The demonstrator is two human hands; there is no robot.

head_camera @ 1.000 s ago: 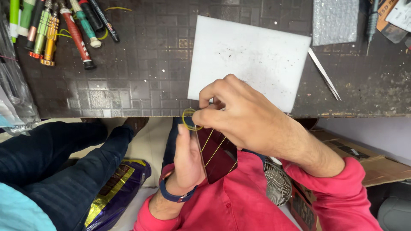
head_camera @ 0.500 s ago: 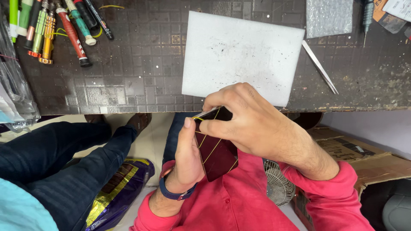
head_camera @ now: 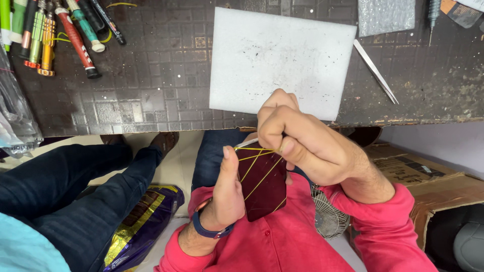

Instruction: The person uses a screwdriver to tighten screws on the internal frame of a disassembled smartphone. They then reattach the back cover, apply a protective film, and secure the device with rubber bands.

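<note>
My left hand (head_camera: 228, 194) grips a flat dark red phone-sized slab (head_camera: 263, 182) upright over my lap, thumb along its left edge. Yellow rubber bands (head_camera: 257, 168) cross its face diagonally. My right hand (head_camera: 302, 138) is closed over the slab's top edge, pinching a yellow band there with thumb and fingers. A white foam pad (head_camera: 280, 60) lies on the dark workbench (head_camera: 151, 80) just beyond my hands. I wear a red shirt and a blue wrist band.
Screwdrivers and pens (head_camera: 55, 32) lie at the bench's far left, metal tweezers (head_camera: 375, 71) right of the pad. Another person's jeans-clad legs (head_camera: 65, 181) sit to my left. A small fan (head_camera: 327, 219), a cardboard box (head_camera: 428, 176) and a purple-and-gold bag (head_camera: 141, 221) are on the floor.
My right hand has pulled the yellow band from a loop at the left corner across the slab's top edge, and both hands shifted slightly right and down.
</note>
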